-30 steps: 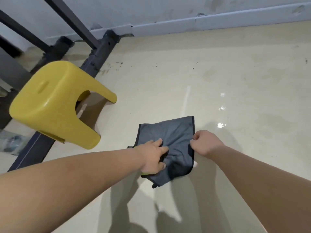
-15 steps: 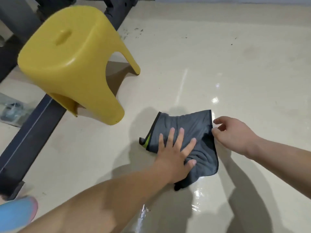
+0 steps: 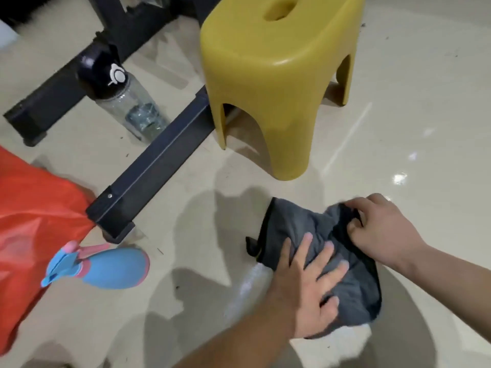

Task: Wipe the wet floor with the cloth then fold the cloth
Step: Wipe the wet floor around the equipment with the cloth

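A dark grey cloth (image 3: 295, 221) with black edging lies crumpled on the glossy beige floor (image 3: 425, 115) at the lower right. My left hand (image 3: 310, 285) lies flat on it, fingers spread and pressing down. My right hand (image 3: 382, 229) grips the cloth's far right edge with curled fingers, bunching the fabric. A wet streak (image 3: 244, 288) shines on the floor just left of the cloth, beside my left wrist.
A yellow plastic stool (image 3: 276, 75) stands just behind the cloth. A black metal frame bar (image 3: 151, 168) runs diagonally at left, with a clear water bottle (image 3: 125, 94) beyond it. A blue and pink shoe (image 3: 106, 266) and orange fabric (image 3: 34, 216) are at the left.
My right hand, which hovered beside the cloth, now grips its right edge and bunches it. My left hand stays pressed flat. The view has swung left and down, showing the bottle and shoe.
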The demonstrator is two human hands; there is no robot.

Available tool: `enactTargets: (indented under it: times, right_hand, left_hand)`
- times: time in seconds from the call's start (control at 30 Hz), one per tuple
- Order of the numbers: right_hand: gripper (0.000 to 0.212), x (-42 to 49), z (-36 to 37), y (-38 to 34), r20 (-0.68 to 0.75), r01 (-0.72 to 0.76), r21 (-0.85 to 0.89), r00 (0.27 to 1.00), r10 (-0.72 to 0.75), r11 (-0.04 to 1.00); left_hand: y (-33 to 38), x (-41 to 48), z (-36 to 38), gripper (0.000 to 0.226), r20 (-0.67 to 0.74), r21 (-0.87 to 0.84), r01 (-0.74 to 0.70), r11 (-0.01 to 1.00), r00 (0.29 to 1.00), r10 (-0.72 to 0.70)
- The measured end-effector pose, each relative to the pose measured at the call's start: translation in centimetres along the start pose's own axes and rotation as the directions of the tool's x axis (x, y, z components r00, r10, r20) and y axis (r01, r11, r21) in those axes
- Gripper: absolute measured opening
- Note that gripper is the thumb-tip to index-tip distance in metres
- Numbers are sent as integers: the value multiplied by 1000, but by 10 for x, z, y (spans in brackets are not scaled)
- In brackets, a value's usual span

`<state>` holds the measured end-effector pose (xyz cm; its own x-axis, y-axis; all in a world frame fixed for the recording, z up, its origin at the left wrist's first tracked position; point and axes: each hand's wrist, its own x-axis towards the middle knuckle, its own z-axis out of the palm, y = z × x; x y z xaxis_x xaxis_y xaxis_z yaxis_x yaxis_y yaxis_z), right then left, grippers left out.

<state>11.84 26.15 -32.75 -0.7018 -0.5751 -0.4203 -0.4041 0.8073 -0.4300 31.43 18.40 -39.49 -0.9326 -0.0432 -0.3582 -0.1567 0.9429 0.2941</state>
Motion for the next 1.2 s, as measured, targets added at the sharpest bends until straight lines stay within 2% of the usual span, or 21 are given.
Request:
enactTargets:
  times: [0.07, 0.1, 0.17, 0.23, 0.33, 0.4, 0.47, 0.5, 0.57, 0.63, 0.7, 0.77, 0.83, 0.93, 1.03, 1.17, 1.2]
  right_hand:
    - [41, 1, 9, -12, -10, 4, -20, 1000, -5, 1000]
    - [40, 3, 14, -18, 0, 16, -30, 1000, -16, 999]
    - [38, 4, 20, -29, 28, 37, -5, 999, -37, 999]
    - [36, 7, 24, -38, 33, 56, 19, 998, -57, 998]
    - [37, 11, 28, -51, 48, 135, -22, 990, -134, 991]
    - [40, 14, 31, -60, 87, 186, -39, 980, -182, 982]
    - [45, 18, 33, -67, 133, 192, -74, 975, -181, 979]
    - [48, 20, 34, -68, 157, 186, -104, 973, -168, 977]
    - [52, 23, 33, -71, 230, 172, -203, 965, -124, 964]
    - [41, 23, 33, -74, 287, 174, -293, 954, -87, 940]
    - [32, 22, 34, -74, 281, 208, -339, 953, -112, 917]
    - [35, 21, 32, -69, 235, 222, -298, 960, -153, 928]
    - [37, 18, 26, -60, 197, 213, -204, 965, -173, 956]
    - [39, 11, 12, -42, 96, 217, -84, 973, -209, 973]
    - [38, 0, -1, -14, 79, 193, -49, 979, -189, 980]
    - [34, -30, -24, 39, 104, 131, -36, 987, -126, 991]
    - [34, -39, -29, 52, 108, 97, -50, 990, -92, 994]
  left_hand:
    - [-31, -10, -7, 69, 4, 63, -105, 993, 994, 105]
    - [-53, -12, -13, 70, -25, 103, -98, 990, 995, 102]
    - [-101, -12, -21, 70, -73, 133, 15, 991, 997, -5]
    - [-149, -14, -35, 69, -132, 114, 205, 972, 973, -189]
    - [-207, -5, -61, 70, -129, 88, 475, 875, 877, -463]
    - [-224, 9, -76, 69, -78, -17, 645, 764, 761, -644]
    - [-218, 22, -78, 68, -53, -101, 734, 672, 671, -740]
    - [-206, 24, -73, 68, -55, -118, 747, 654, 653, -755]
    - [-171, 17, -55, 68, -104, -130, 734, 666, 658, -745]
    - [-133, -6, -35, 70, -168, -106, 687, 719, 700, -694]
    - [-102, -40, -12, 72, -150, 1, 574, 819, 810, -567]
    - [-82, -71, 10, 72, -89, 110, 376, 920, 926, -368]
    - [-72, -91, 20, 71, -44, 142, 235, 962, 972, -231]
    - [-77, -78, 13, 71, -26, 158, 161, 974, 987, -159]
    - [-91, -30, -12, 72, -59, 183, 182, 966, 983, -174]
    - [-65, 53, -33, 75, -104, 148, 433, 889, 901, -422]
    - [-45, 65, -32, 77, -110, 120, 454, 883, 890, -443]
